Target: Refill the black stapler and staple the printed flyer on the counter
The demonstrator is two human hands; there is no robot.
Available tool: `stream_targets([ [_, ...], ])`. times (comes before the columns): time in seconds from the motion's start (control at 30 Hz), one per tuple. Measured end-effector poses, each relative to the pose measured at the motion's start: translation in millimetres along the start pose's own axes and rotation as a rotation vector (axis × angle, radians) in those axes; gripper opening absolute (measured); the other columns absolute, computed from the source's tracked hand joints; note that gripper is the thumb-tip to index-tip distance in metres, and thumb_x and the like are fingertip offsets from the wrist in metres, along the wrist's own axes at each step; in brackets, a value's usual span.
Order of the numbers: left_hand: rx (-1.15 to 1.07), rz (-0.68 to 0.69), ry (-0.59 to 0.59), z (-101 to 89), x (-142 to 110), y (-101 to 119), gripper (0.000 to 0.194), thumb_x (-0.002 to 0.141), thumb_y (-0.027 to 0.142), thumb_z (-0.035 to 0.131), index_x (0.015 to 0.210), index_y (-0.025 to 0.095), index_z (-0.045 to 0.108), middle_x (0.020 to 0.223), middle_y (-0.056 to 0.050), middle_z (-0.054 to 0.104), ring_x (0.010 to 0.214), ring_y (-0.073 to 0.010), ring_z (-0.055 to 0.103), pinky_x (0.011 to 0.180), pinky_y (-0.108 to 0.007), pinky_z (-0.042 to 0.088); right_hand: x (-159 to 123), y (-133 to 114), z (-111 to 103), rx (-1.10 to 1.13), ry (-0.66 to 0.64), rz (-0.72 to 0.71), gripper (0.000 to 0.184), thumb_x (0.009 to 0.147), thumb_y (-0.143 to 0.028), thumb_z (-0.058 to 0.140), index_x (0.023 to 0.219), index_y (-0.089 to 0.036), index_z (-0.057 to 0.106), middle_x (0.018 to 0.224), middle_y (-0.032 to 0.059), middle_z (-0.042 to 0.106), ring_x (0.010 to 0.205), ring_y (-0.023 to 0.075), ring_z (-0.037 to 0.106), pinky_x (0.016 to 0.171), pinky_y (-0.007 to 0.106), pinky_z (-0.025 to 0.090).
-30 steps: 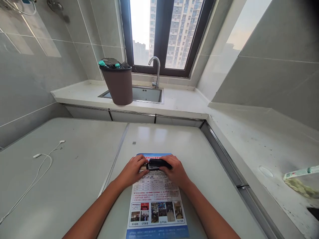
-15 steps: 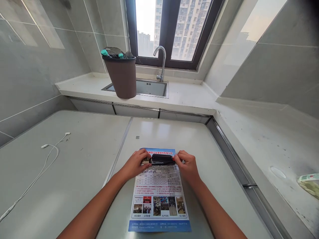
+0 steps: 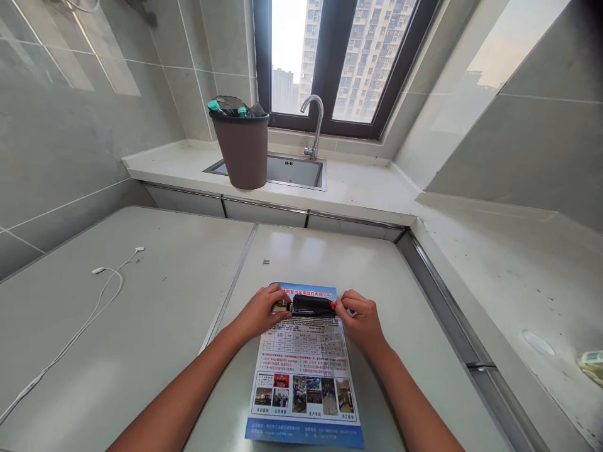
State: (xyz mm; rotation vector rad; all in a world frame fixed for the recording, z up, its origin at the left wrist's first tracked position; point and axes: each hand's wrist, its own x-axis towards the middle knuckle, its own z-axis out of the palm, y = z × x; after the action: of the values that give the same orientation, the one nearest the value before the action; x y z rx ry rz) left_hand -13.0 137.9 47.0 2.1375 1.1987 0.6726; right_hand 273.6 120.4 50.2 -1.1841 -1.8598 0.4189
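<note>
A black stapler with a red tip lies across the upper part of a printed flyer with a blue border, flat on a grey-white tabletop. My left hand pinches the stapler's left end, fingers curled round it. My right hand pinches the right end at the red tip, fingers bent. Both forearms reach in from the bottom edge.
White earphones trail over the left table. A small dark speck lies beyond the flyer. At the back stand a brown bin, a steel sink and a tap under a window. A white counter runs along the right.
My right hand slid from on top of the stapler to its right end. The view shifted, so the flyer and the sink sit further right in the picture.
</note>
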Motion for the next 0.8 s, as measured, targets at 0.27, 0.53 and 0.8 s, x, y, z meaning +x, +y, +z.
stream_targets([
  [0.27,-0.004,0.028,0.003,0.6,1,-3,0.020,0.080,0.020,0.080,0.097,0.024,0.070,0.101,-0.003,0.066,0.094,-0.0228,0.063,0.087,-0.034,0.043,-4,3,-3,0.013,-0.018,-0.039,0.046,0.100,-0.028,0.053,0.055,-0.021,0.054,0.059,-0.0011,0.046,0.057,0.0137,0.043,0.055,0.030,0.032],
  [0.53,-0.037,0.029,0.036,-1.5,0,0,0.012,0.086,0.025,0.077,0.096,0.023,0.072,0.095,-0.002,0.070,0.092,-0.0207,0.063,0.084,-0.032,0.044,1,-1,4,-0.122,-0.107,-0.077,0.036,0.081,-0.039,0.081,0.114,-0.026,0.071,0.105,0.0080,0.064,0.093,0.0260,0.056,0.085,0.045,0.052],
  [0.8,-0.341,-0.071,0.230,-5.5,-1,10,0.015,0.086,0.033,0.076,0.095,0.020,0.076,0.087,-0.002,0.070,0.069,-0.0133,0.058,0.063,-0.025,0.041,-2,-16,11,-0.065,-0.041,-0.278,0.026,0.083,-0.007,0.063,0.102,-0.025,0.061,0.126,0.0096,0.066,0.120,0.0290,0.060,0.095,0.051,0.055],
])
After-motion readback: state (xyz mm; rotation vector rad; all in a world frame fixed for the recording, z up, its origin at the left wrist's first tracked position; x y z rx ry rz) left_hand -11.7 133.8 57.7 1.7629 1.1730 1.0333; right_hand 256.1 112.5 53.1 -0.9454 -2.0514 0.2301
